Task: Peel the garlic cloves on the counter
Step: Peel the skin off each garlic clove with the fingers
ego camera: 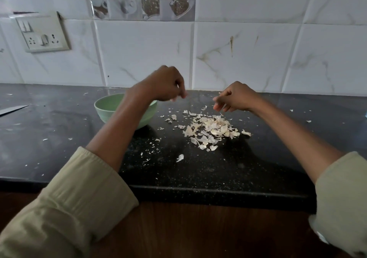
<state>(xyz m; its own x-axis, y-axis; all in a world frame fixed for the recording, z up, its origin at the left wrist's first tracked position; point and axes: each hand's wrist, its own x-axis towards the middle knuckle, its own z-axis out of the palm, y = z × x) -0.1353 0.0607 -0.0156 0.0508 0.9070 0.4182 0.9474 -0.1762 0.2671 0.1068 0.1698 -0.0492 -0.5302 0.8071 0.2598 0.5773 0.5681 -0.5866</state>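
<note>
Garlic: a heap of papery skins (211,129) lies on the black bench (198,170), right of centre; a few pale pieces in it look like cloves, but I cannot tell them from skin.
Loose flakes: scattered round the heap, one larger flake (180,157) lying apart, nearer the bench edge.
Right hand (236,99): raised above the far side of the heap, fingers (218,107) curled and bunched downward; it seems to pinch something thin and pale, too small to make out.
Left hand (168,84): raised over the bowl's right rim, fingers (181,95) curled in; whether they hold anything I cannot tell.
Bowl: pale green bowl (107,107) on the bench, left of the heap, partly hidden by the left forearm.
Knife: blade tip (13,109) at the far left edge.
Sleeves: beige, rolled at both forearms.
Wall: white marbled tiles with a switch-and-socket plate (42,34) at upper left.
</note>
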